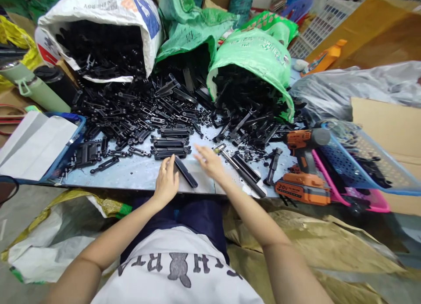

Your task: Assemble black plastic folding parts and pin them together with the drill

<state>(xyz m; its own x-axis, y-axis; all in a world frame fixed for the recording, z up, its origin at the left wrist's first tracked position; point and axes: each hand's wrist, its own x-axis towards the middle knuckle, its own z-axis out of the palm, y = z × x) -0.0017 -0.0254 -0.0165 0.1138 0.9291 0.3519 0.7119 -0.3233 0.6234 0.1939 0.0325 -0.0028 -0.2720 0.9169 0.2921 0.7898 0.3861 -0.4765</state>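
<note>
My left hand [166, 180] rests at the table's near edge, fingers closed on one end of a long black plastic bar [186, 172] that lies slanted on the table. My right hand [209, 160] hovers just right of that bar, fingers spread and blurred, holding nothing I can see. Just beyond the hands sit three stacked black bars [171, 142]. A metal-tipped tool [221, 148] lies by my right fingertips, with more long black bars [245, 170] to its right.
A heap of black plastic parts [131, 109] spills from a white sack [98, 32] and green sacks [253, 58]. An orange cordless drill [304, 166] stands right, beside blue [365, 163] and pink baskets. A blue tray with white sheets [36, 144] and a green bottle [33, 87] sit left.
</note>
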